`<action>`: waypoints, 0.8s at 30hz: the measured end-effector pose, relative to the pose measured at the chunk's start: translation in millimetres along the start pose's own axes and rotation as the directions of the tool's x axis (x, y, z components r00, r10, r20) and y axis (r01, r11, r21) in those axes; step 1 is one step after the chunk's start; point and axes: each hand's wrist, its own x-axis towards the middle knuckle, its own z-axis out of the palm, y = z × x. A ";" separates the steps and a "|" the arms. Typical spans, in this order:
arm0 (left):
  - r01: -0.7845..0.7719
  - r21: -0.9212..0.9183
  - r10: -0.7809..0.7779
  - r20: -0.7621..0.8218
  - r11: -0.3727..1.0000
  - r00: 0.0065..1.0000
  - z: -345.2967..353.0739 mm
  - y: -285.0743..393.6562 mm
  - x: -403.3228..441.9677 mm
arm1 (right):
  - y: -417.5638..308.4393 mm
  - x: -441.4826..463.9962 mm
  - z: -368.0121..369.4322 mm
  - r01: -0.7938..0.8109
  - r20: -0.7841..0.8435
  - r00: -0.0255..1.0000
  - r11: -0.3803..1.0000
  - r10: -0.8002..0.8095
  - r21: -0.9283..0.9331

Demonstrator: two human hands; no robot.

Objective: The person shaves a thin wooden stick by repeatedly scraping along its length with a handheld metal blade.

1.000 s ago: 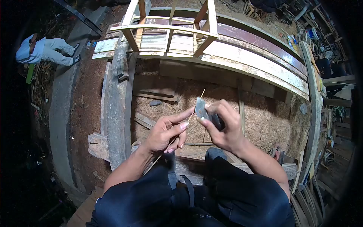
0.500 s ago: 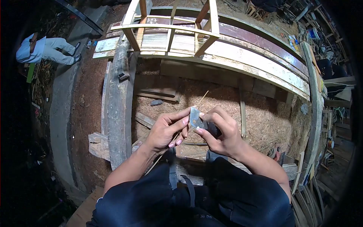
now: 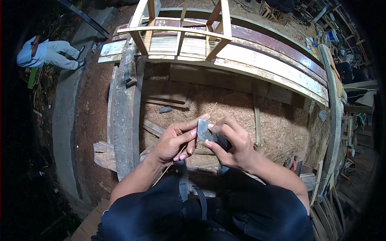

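My left hand (image 3: 172,142) is closed on a thin wooden strip (image 3: 212,109), whose tip sticks out beyond the fingers while its tail slants back toward my lap. In my right hand (image 3: 237,146) is a wide grey metal blade (image 3: 203,128) with a brownish spot. Thumb and fingers pinch the blade from both sides, and its dark rear part is mostly covered by the palm. The blade's rounded end lies against the strip at my left fingertips. Exactly where blade and strip touch is hidden by the fingers.
Ahead, a wooden frame with thin slats (image 3: 181,30) stands on long planks (image 3: 257,60). A thick weathered beam (image 3: 122,108) runs along the left, another beam (image 3: 337,120) along the right. Shavings cover the ground (image 3: 237,104). A person (image 3: 48,54) is at the far left.
Both hands have shifted slightly left and toward me, with the blade now farther left. The strip's far tip has drawn back a little toward my hands.
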 end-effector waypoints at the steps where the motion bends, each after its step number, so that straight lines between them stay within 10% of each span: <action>1: 0.009 0.000 -0.009 -0.006 1.000 1.000 0.1 0.2 -0.6 | 3.6 1.1 -0.7 -0.001 -0.001 1.000 1.000 0.001 0.001; 24: -0.047 0.087 0.045 0.017 0.995 0.999 -5.3 -6.2 1.9 | 6.8 -2.6 -2.5 -0.080 -0.003 0.997 0.996 0.080 -0.045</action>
